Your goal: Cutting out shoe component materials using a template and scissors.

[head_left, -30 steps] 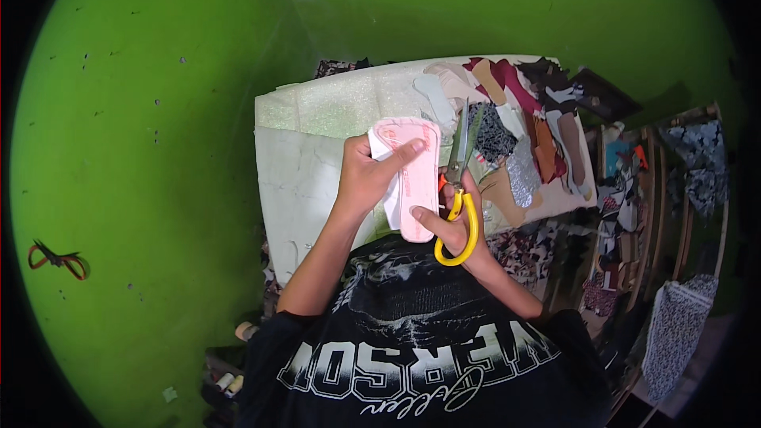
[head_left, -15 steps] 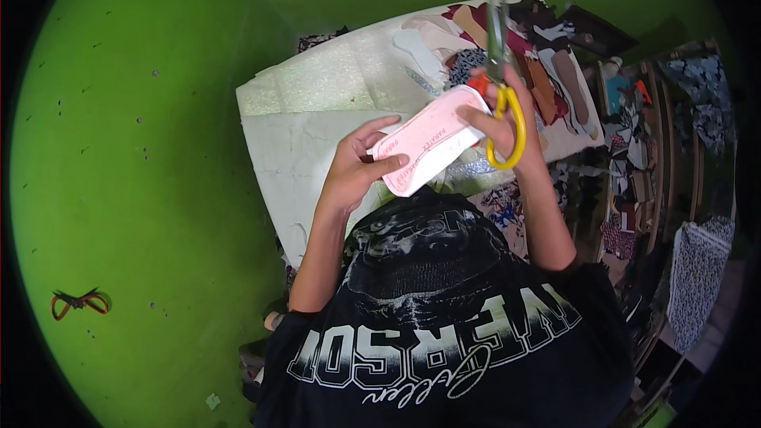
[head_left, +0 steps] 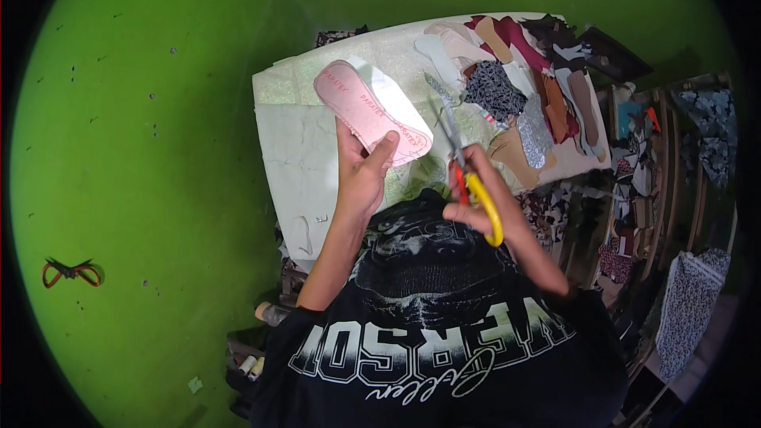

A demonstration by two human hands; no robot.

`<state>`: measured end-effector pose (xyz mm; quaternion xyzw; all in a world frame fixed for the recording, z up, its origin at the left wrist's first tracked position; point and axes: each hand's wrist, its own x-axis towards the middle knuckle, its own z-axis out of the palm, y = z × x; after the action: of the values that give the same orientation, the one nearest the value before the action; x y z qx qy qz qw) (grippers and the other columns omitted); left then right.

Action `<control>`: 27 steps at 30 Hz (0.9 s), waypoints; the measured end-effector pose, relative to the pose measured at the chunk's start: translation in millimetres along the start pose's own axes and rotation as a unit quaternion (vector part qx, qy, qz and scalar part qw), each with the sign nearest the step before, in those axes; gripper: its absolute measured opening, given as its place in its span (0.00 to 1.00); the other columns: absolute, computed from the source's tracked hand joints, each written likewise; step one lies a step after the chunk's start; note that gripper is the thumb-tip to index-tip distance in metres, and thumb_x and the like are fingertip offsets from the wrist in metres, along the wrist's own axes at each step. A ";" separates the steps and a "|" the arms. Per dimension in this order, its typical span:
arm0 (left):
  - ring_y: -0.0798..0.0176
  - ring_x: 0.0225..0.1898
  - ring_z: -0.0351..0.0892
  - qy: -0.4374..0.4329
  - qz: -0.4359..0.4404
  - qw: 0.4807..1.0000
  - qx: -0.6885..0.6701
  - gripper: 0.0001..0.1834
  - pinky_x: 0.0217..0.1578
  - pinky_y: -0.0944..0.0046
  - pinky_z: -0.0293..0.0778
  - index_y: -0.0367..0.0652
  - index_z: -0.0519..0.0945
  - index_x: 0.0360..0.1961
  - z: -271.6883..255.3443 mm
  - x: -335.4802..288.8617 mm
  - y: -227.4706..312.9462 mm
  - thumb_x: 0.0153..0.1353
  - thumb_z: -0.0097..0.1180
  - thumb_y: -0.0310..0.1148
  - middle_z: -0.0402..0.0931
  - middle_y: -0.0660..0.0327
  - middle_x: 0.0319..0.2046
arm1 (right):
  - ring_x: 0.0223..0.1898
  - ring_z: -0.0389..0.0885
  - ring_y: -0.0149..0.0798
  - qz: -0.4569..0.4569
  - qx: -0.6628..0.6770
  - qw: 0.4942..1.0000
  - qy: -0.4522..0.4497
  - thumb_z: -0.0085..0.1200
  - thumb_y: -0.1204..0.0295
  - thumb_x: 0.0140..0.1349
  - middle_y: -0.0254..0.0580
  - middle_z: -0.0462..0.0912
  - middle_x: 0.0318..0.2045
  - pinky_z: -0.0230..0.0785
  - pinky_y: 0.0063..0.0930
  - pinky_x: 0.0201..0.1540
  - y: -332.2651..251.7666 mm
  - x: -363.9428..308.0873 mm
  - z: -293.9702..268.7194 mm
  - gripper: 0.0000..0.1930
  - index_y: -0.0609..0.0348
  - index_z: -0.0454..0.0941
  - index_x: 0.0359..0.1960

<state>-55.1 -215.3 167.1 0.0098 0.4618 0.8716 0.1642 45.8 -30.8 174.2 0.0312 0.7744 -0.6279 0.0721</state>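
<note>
My left hand pinches a pink insole-shaped piece with printed marks, thumb on its face and fingers behind. White material shows along the right edge of this piece, which is held up above the table. To the right, my right hand grips a pair of scissors with yellow and red handles. Their metal blades point up and away, close to the right edge of the insole but apart from it. Motion blurs the blades, so how far they are spread is unclear.
A table with a pale cover lies beyond my hands. On its right are cut shoe-part shapes, a dark patterned cloth and a silvery piece. Shelves with scraps stand at right. A green wall rises at left.
My right hand has let go of the insole piece and drawn back toward me, tilting the scissors leftward. My left hand has turned the piece, now extending up and left.
</note>
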 end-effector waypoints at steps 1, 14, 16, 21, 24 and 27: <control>0.59 0.59 0.71 0.009 0.027 1.000 0.006 0.42 0.58 0.57 0.72 0.45 0.48 0.71 2.8 0.3 1.1 0.60 0.53 0.14 0.65 0.53 0.60 | 0.28 0.72 0.31 -0.009 -0.010 1.000 -0.007 0.76 0.53 0.43 0.36 0.73 0.28 0.69 0.27 0.32 -1.5 -2.6 4.9 0.39 0.59 0.60 0.46; 0.60 0.60 0.69 0.069 0.076 0.994 0.027 0.40 0.58 0.57 0.71 0.47 0.48 0.70 12.2 -6.1 -17.1 0.62 0.54 0.17 0.63 0.53 0.60 | 0.25 0.73 0.35 -0.008 0.018 1.000 -0.016 0.51 0.29 0.53 0.40 0.73 0.24 0.67 0.31 0.31 -9.5 -1.0 15.6 0.42 0.62 0.63 0.40; 0.61 0.59 0.70 0.088 0.090 0.992 -0.002 0.38 0.57 0.57 0.72 0.46 0.49 0.70 13.2 -7.1 -18.6 0.63 0.53 0.17 0.63 0.53 0.60 | 0.25 0.73 0.38 -0.018 0.012 1.000 -0.013 0.43 0.27 0.56 0.42 0.72 0.23 0.66 0.33 0.31 -8.5 -0.2 16.4 0.41 0.62 0.62 0.38; 0.61 0.57 0.71 0.089 0.092 0.992 0.017 0.38 0.55 0.59 0.72 0.46 0.49 0.69 4.5 -2.3 -20.9 0.63 0.54 0.17 0.64 0.53 0.59 | 0.21 0.68 0.37 -0.015 -0.028 0.999 -0.008 0.46 0.35 0.62 0.44 0.68 0.19 0.61 0.34 0.26 -18.9 1.8 8.9 0.35 0.62 0.62 0.37; 0.61 0.57 0.70 0.069 0.094 0.991 0.061 0.39 0.56 0.60 0.71 0.42 0.48 0.70 2.1 0.2 -11.2 0.62 0.55 0.18 0.65 0.52 0.59 | 0.18 0.63 0.37 -0.029 -0.089 0.996 -0.006 0.51 0.42 0.64 0.43 0.65 0.16 0.58 0.34 0.23 -16.6 -0.7 0.2 0.30 0.62 0.62 0.36; 0.61 0.56 0.71 0.034 0.097 0.990 0.100 0.40 0.56 0.61 0.70 0.38 0.48 0.70 -1.2 2.8 0.3 0.61 0.56 0.19 0.66 0.51 0.58 | 0.17 0.60 0.36 -0.035 -0.111 0.993 -0.014 0.57 0.48 0.62 0.42 0.64 0.15 0.56 0.34 0.22 -17.9 -4.1 -7.5 0.28 0.63 0.63 0.35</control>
<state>-58.1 -215.6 166.3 0.0417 0.5486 0.8328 0.0614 46.9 -27.1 193.6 -0.0125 0.8389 -0.5405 0.0636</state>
